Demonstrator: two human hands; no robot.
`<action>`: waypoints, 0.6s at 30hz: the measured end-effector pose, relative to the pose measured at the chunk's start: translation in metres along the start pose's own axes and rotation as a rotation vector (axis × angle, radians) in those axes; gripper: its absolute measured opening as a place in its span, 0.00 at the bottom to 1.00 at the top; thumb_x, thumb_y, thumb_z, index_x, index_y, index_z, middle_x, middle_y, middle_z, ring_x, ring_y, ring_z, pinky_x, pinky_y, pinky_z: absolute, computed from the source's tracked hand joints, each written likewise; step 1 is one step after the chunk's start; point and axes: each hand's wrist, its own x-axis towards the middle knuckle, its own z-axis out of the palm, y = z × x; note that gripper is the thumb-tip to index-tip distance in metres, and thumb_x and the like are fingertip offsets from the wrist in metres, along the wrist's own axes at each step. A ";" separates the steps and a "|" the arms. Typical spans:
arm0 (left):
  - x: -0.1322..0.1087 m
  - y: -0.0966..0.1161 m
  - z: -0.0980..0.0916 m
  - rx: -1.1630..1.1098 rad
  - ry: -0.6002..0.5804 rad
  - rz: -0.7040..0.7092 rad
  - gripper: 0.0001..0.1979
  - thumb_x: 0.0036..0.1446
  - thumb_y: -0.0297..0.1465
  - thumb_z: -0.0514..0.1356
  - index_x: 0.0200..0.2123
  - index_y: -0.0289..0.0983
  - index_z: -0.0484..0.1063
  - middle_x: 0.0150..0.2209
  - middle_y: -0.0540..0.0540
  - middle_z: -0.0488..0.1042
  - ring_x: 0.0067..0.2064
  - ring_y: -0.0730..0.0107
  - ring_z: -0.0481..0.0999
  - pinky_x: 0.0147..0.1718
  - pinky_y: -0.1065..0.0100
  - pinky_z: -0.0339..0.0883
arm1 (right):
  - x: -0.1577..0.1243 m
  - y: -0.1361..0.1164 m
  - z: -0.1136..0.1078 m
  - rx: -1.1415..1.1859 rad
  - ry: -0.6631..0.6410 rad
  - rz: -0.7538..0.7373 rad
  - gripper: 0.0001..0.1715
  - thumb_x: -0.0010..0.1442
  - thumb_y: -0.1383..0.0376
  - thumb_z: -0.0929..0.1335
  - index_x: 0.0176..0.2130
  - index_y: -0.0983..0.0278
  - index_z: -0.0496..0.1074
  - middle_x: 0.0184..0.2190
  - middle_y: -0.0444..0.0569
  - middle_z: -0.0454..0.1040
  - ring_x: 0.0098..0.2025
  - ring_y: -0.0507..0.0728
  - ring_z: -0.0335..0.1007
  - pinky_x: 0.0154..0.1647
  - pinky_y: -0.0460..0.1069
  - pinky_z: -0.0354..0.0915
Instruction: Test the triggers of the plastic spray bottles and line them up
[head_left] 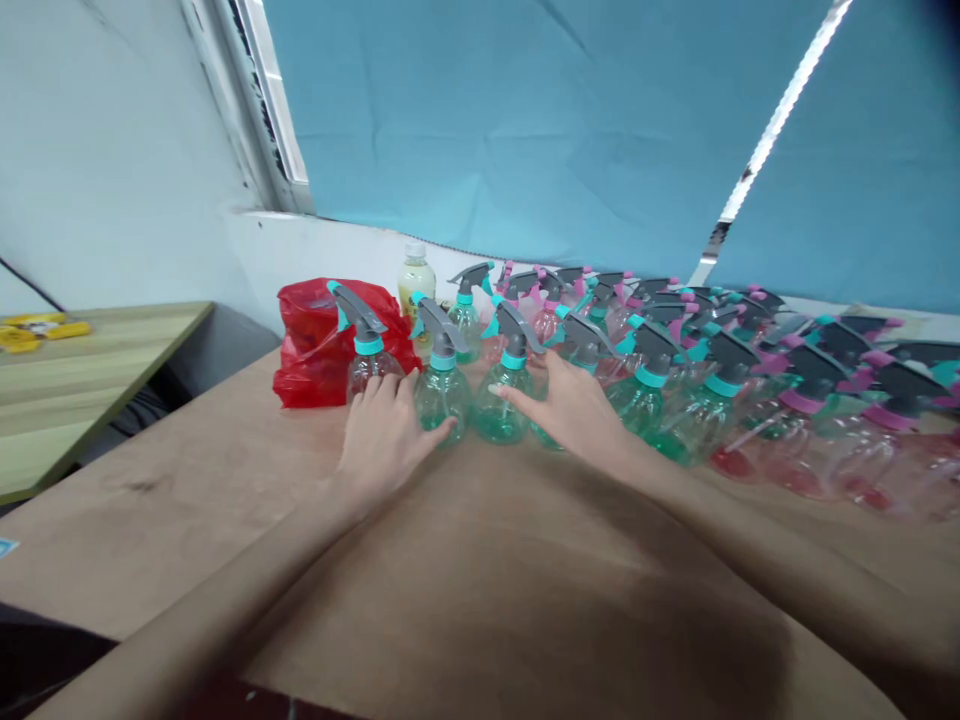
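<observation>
My left hand (386,425) is at the left end of a row of spray bottles, closed against the side of a green spray bottle (442,395) with teal and grey trigger head. Its thumb lies across the front of that bottle, and its fingers cover part of a clear spray bottle (367,362) at the far left. My right hand (574,405) is closed at another green spray bottle (501,412), thumb over its front right side. The right fingertips are partly hidden behind it. A further teal-headed bottle (586,340) is mostly covered by my right hand.
Several green and pink spray bottles (806,430) crowd the right side of the brown table (465,560). Behind the left end are a red plastic bag (311,340) and a white-capped bottle (415,275). A wooden side table (97,370) holds yellow items (37,330). Blue sheeting (480,130) hangs behind.
</observation>
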 end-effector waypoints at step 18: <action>-0.007 0.000 -0.006 0.044 0.077 -0.022 0.31 0.59 0.49 0.56 0.58 0.35 0.62 0.47 0.36 0.68 0.51 0.41 0.68 0.43 0.49 0.68 | 0.017 0.008 0.000 0.191 -0.155 -0.044 0.33 0.55 0.50 0.68 0.54 0.66 0.67 0.23 0.48 0.72 0.23 0.58 0.67 0.24 0.51 0.60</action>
